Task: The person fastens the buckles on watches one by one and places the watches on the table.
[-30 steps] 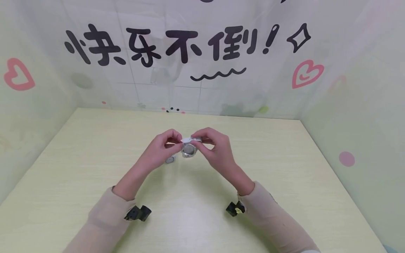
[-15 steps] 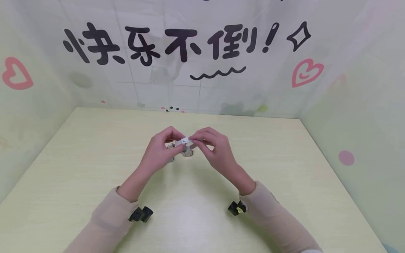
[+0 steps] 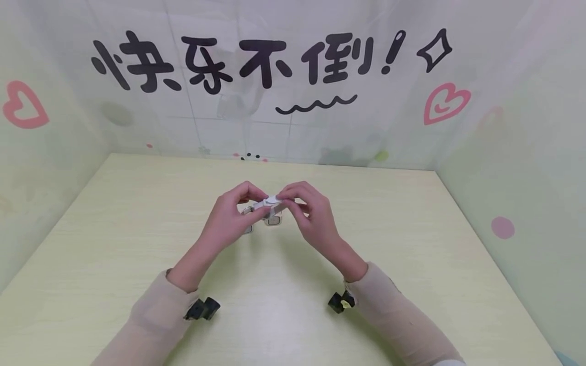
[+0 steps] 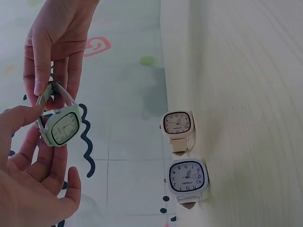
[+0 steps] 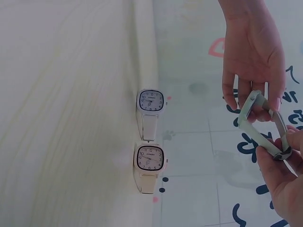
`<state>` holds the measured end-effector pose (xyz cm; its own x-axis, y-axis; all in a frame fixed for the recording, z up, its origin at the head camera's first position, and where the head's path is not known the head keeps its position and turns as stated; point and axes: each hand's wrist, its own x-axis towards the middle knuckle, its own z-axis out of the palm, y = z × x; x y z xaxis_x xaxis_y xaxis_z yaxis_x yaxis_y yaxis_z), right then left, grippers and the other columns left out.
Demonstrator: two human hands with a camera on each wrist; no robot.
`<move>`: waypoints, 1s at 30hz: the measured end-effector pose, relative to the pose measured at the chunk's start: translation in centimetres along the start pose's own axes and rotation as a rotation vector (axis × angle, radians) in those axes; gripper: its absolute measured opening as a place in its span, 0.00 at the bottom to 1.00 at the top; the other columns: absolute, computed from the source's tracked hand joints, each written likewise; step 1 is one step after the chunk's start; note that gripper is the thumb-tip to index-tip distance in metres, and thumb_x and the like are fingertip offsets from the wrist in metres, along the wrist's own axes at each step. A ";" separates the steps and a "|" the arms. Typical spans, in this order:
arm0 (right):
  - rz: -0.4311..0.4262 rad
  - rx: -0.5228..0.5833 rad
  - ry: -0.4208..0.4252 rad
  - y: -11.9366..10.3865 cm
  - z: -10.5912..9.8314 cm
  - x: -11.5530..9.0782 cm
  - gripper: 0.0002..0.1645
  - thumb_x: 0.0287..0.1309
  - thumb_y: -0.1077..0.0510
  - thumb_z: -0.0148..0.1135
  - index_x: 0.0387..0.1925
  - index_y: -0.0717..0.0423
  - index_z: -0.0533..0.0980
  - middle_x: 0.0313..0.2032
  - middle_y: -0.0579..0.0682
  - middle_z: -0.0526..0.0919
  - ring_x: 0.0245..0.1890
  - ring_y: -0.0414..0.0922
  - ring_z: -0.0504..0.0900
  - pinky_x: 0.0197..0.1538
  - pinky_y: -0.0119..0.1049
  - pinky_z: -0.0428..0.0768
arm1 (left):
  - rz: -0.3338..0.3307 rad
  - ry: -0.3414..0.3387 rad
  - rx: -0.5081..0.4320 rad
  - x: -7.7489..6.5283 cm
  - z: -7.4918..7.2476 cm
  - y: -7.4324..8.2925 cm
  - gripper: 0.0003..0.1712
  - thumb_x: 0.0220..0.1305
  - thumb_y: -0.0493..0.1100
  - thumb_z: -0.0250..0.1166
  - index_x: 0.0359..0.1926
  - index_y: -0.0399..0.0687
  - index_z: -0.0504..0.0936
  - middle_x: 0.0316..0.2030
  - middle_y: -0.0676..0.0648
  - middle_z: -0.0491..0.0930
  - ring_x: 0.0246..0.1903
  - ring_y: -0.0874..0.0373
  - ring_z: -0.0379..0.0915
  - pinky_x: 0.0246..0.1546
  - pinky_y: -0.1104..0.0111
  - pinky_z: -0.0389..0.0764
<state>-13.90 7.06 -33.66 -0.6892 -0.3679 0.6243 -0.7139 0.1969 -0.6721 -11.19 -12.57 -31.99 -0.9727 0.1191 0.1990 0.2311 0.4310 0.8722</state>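
In the head view, the left hand [image 3: 229, 216] and right hand [image 3: 316, 211] meet over the far middle of the table, both pinching one wristwatch by its pale strap [image 3: 271, 201]. The left wrist view shows its light green watch case [image 4: 65, 128] and dial beside the left hand's fingers, with the left thumb on the strap. In the right wrist view, the right hand [image 5: 284, 184] grips the strap near a dark buckle [image 5: 285, 153]; the strap bends into a loop. Whether the strap end is through the buckle, I cannot tell.
On the table behind the hands stand a white watch [image 4: 187, 177] and, to its right, a cream-pink watch [image 4: 177, 125], straps looped. A pale wooden table [image 3: 274, 305] spans the view, with printed cloth walls [image 3: 293, 137] behind and on both sides.
The held watch has turned: a silvery case showed below the strap between the hands one second ago. The left fingers have shifted slightly right and up. Over the last half second little differs.
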 end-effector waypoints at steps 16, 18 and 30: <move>-0.141 -0.108 -0.053 0.2 -0.6 0.3 0.07 0.60 0.69 0.65 0.41 0.64 0.83 0.41 0.55 0.83 0.41 0.46 0.85 0.49 0.29 0.86 | 0.146 0.091 0.159 -0.1 0.1 0.5 0.11 0.58 0.43 0.74 0.42 0.46 0.86 0.39 0.48 0.89 0.42 0.54 0.81 0.45 0.62 0.77; -0.129 -0.115 -0.055 0.1 -0.8 0.3 0.08 0.60 0.69 0.65 0.41 0.63 0.82 0.40 0.55 0.84 0.41 0.46 0.86 0.48 0.30 0.86 | 0.155 0.090 0.166 -0.1 0.2 0.5 0.11 0.59 0.43 0.74 0.42 0.46 0.87 0.39 0.48 0.89 0.42 0.54 0.81 0.44 0.62 0.78; 0.017 -0.083 -0.061 -0.4 -1.8 0.5 0.10 0.59 0.67 0.67 0.42 0.62 0.78 0.38 0.55 0.87 0.39 0.46 0.88 0.45 0.31 0.87 | 0.191 0.023 0.133 0.5 0.8 0.6 0.11 0.59 0.40 0.73 0.43 0.44 0.87 0.38 0.47 0.89 0.36 0.56 0.87 0.41 0.64 0.88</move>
<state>-14.20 8.44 -32.38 -0.6940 -0.4179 0.5862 -0.7119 0.2771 -0.6453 -11.52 -11.49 -31.74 -0.9109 0.1901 0.3664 0.4101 0.5166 0.7516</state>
